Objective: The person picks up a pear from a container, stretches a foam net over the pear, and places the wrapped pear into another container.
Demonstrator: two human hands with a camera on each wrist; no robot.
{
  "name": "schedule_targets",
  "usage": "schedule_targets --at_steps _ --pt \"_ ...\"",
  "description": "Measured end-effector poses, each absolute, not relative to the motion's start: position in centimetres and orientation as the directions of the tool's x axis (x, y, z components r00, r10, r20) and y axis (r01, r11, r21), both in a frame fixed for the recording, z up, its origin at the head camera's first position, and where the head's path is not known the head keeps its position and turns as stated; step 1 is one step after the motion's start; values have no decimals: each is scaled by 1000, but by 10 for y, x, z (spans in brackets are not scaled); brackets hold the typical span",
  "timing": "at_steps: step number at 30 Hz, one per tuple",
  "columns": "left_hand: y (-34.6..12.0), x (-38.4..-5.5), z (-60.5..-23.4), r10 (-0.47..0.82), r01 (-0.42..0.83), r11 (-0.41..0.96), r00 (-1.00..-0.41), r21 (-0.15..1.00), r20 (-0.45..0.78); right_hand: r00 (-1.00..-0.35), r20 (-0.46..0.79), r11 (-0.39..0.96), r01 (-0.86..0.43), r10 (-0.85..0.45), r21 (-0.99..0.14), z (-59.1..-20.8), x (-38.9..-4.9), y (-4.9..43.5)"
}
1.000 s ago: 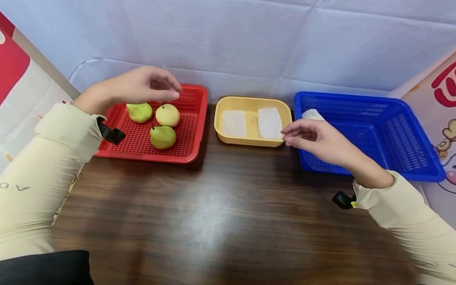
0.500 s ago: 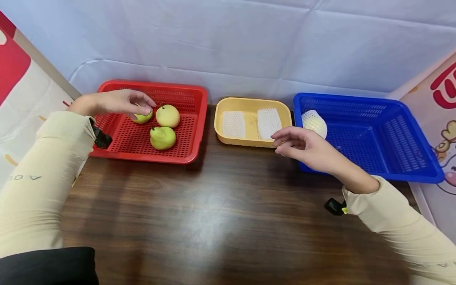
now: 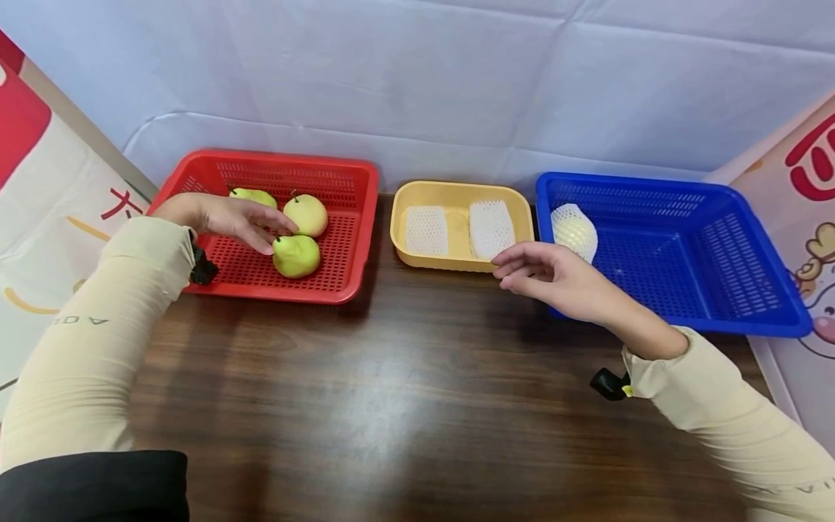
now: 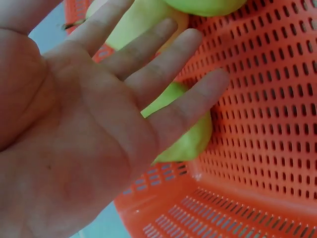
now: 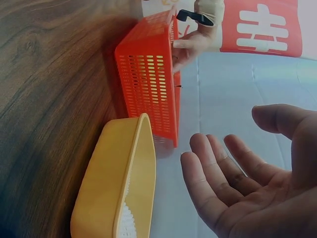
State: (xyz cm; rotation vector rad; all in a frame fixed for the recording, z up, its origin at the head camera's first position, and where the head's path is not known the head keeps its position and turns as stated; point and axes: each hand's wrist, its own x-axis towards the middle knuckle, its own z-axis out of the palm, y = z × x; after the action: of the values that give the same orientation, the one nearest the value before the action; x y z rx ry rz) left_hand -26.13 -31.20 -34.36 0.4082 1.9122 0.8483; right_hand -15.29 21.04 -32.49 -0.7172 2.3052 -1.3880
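My left hand (image 3: 235,220) reaches over the red basket (image 3: 362,250), fingers extended and holding nothing. Its fingertips are right by the front green pear (image 3: 297,258) and the rounder yellow pear (image 3: 306,216). A third pear (image 3: 253,196) lies behind the hand. In the left wrist view the palm (image 4: 74,114) faces the camera with spread fingers, and a green pear (image 4: 195,141) shows behind them. My right hand (image 3: 557,281) hovers at the front right corner of the yellow tray (image 3: 417,259), fingers loosely bent around nothing. Two white foam net sleeves (image 3: 427,230) lie in that tray.
Right of the tray stands a blue basket (image 3: 717,319), with a pear in a foam net (image 3: 577,230) in its left end. A white cloth (image 3: 417,87) hangs behind the containers. The brown wooden table (image 3: 391,391) extends in front of them.
My left hand moves down into the red basket, first leftward, then right toward the front pears. My right hand shifts left and slightly down, uncovering the netted pear.
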Motion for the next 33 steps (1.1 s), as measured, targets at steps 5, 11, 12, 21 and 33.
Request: schedule_targets --at_steps 5,11,12,21,33 --pt "-305 -262 -350 592 -66 706 -490 705 -640 -807 -42 393 -240 -588 -888 -327 -154 210" --pt "-297 -263 -354 581 -120 707 -462 697 -670 -805 -22 380 -255 -592 -889 -332 -155 204" --pt "-295 -264 -354 579 -138 706 -452 695 -678 -803 -18 373 -256 -595 -892 -333 -155 202" --pt "-282 -268 -357 577 -164 719 -399 675 -712 -790 -4 325 -248 -613 -913 -351 -155 174" --pt "-277 -271 -359 554 -148 760 -360 633 -750 -781 34 258 -247 -624 -934 -376 -151 136"
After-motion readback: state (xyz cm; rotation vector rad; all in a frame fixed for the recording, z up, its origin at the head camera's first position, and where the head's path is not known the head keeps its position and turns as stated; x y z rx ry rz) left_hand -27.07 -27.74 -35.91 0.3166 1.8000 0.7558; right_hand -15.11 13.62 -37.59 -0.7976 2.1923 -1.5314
